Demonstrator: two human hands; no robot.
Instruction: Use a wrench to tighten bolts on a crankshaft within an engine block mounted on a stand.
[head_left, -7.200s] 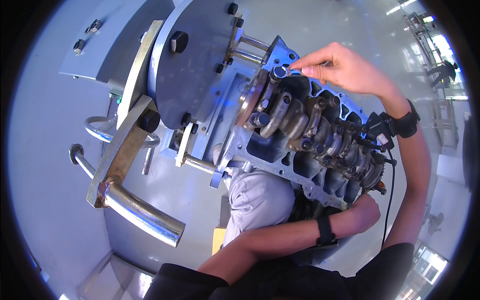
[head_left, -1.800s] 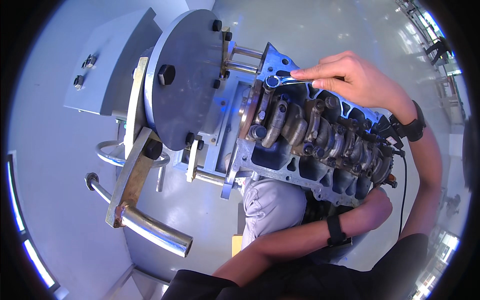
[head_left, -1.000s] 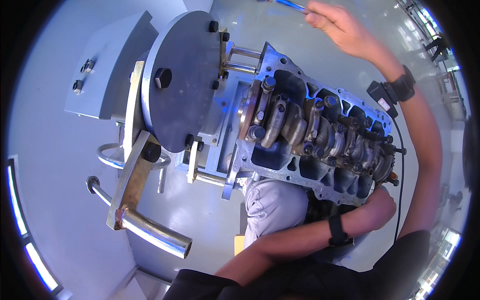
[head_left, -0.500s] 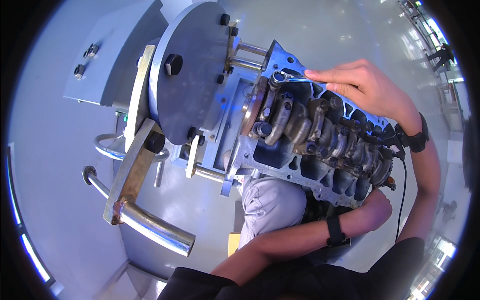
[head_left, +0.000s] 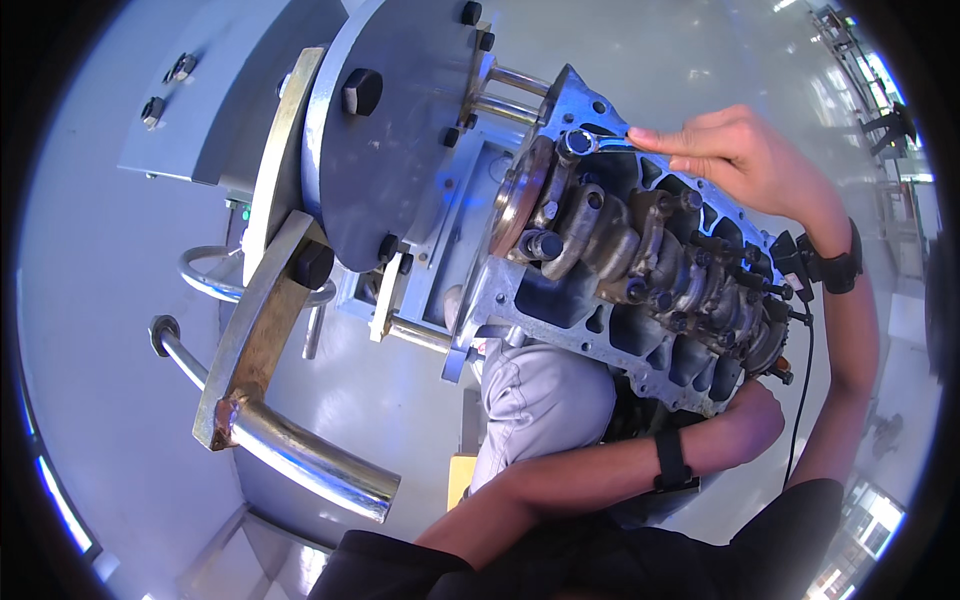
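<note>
My right hand [head_left: 748, 158] is closed on the handle of a shiny ring wrench [head_left: 610, 144], thumb and forefinger along it. The wrench's ring end sits around a bolt head [head_left: 578, 142] on the bearing cap nearest the flange end of the crankshaft [head_left: 610, 245]. This crankshaft lies across an upturned engine block [head_left: 560, 338]. Another bolt [head_left: 545, 245] stands proud on the same cap's near side. My left hand [head_left: 752, 418] is at the block's near right corner, its fingers hidden behind the block.
A grey round plate [head_left: 390, 150] with black bolts carries the block on metal rods. Left of it, a steel crank arm [head_left: 255, 350] with a tube handle [head_left: 320, 470] sticks out toward me. My knee [head_left: 545, 395] is under the block. A black cable [head_left: 803, 400] hangs by my right forearm.
The whole view has shifted slightly, so the block and plate appear a little higher and farther right. The wrench stays on the same bolt, with my right hand still gripping it.
</note>
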